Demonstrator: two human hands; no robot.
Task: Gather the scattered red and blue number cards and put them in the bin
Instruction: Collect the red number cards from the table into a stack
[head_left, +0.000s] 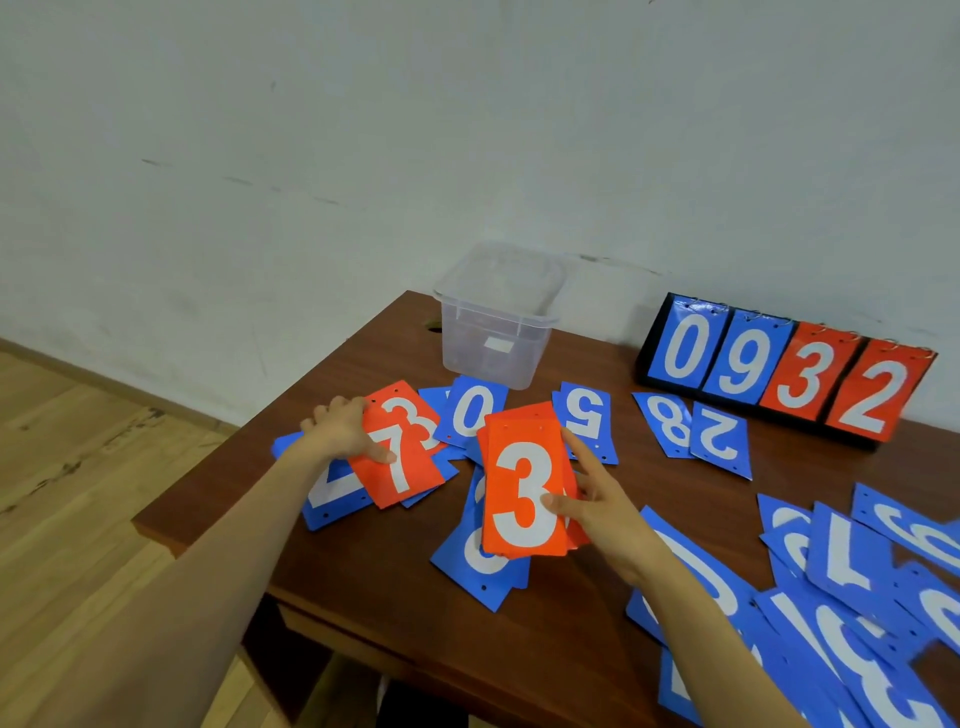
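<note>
Only a white label (497, 343) visible through clear bin (467, 358); pinching red 7 card (397, 462) with left hand (337, 428), red 3 stack (522, 499) with right hand (608, 512)

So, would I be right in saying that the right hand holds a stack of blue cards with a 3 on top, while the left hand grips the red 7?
Not quite: the head view shows the stack of cards in the right hand is red, not blue. It does have a 3 on top, and the left hand does grip the red 7.

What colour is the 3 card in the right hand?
Red 3 card with a white numeral; head view.
</note>
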